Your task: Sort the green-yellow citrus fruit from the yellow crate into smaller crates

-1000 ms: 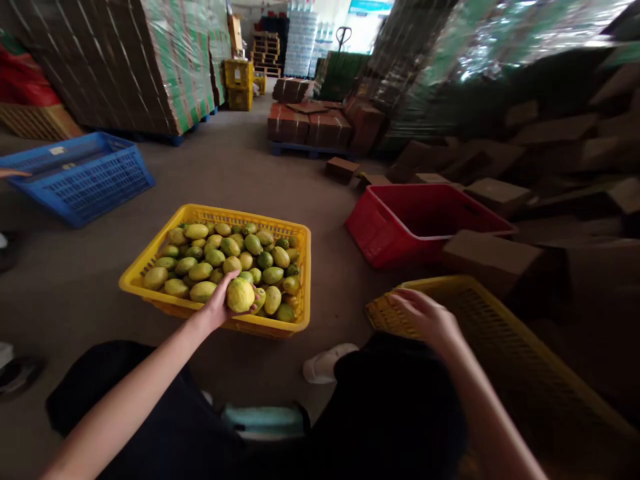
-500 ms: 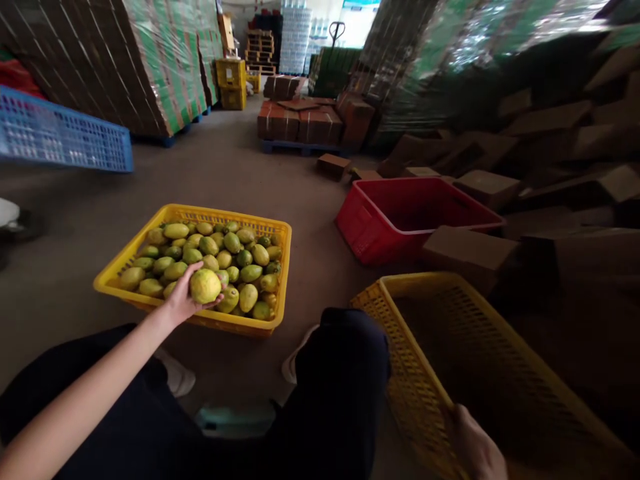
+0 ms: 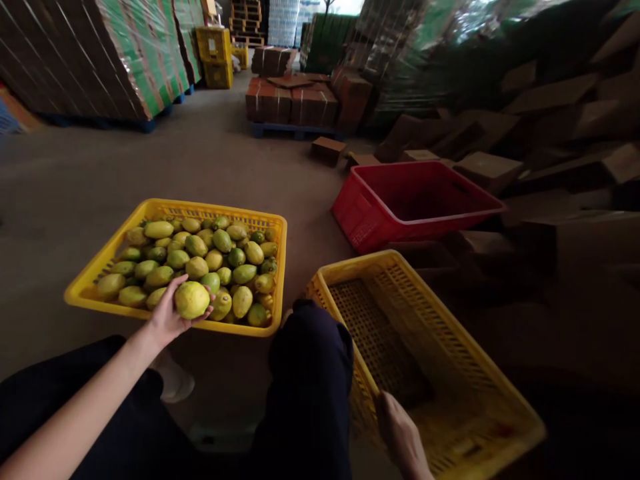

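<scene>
A yellow-green lemon (image 3: 192, 300) rests in the palm of my left hand (image 3: 167, 315), with the fingers curled around it. That hand hovers over the near side of a yellow crate (image 3: 283, 267), in which many green and yellow lemons (image 3: 196, 246) lie piled. My right hand (image 3: 400, 427) grips the near rim of a second yellow crate (image 3: 480, 333) on my right. No fruit shows inside this second crate, and its slotted floor is visible. My right fingers are partly hidden behind the rim.
Behind the second crate stands a red crate (image 3: 370, 207). Cardboard boxes (image 3: 485, 173) are heaped along the right side. Farther off are a pallet of strapped brown cartons (image 3: 293, 103), stacked yellow crates (image 3: 214, 57) and a tall wrapped stack (image 3: 135, 60). My knee (image 3: 310, 360) juts between the two yellow crates.
My right hand has pulled the second yellow crate left, closer to my knee and the lemon crate. The lemon stays in my left hand. A blue crate at the far left has mostly left view.
</scene>
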